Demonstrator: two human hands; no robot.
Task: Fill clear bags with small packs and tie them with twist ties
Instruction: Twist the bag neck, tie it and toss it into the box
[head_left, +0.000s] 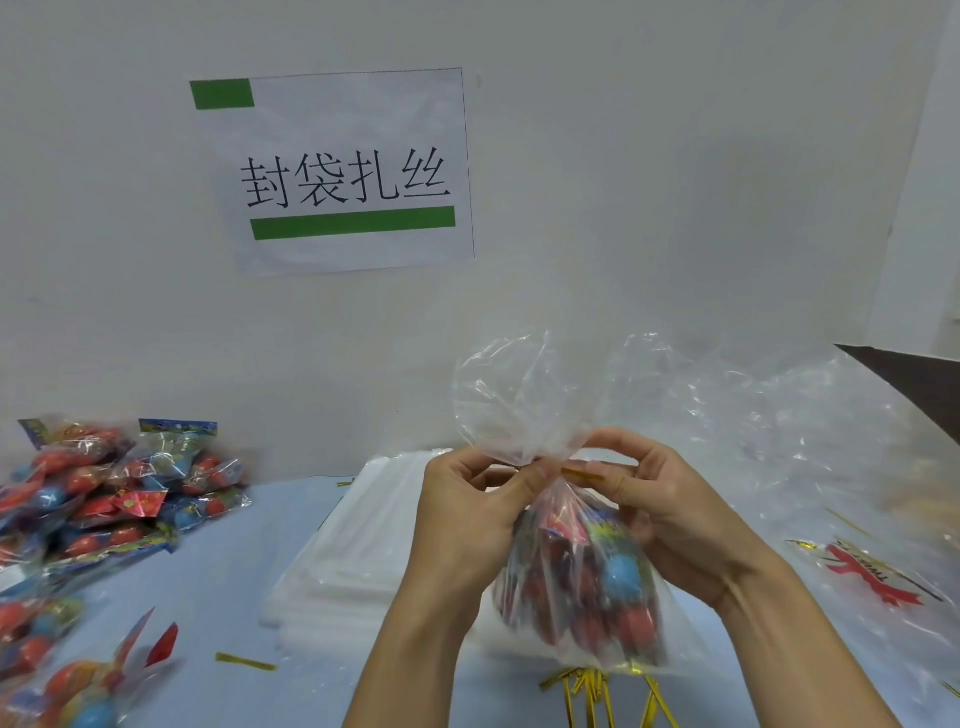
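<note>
Left hand (470, 512): pinches the gathered neck of the clear bag (576, 571), filled, held between both hands above the worktop (218, 587).
Right hand (657, 512): pinches the gold twist tie (582, 474) at that neck.
Technique: keep the neck bunched tight; wind the tie close above the packs.

A: bag (524, 405) material?
B: thin clear plastic film, glossy, crinkled. Packs (597, 582) inside have shiny printed wrappers.
A: tie?
B: twist tie (582, 473) is gold metallic foil, reflective. Same finish on the loose ties (597, 686).
A: surfaces?
B: table (218, 561) looks matt pale blue. Sign (343, 171) is matt white paper.
</note>
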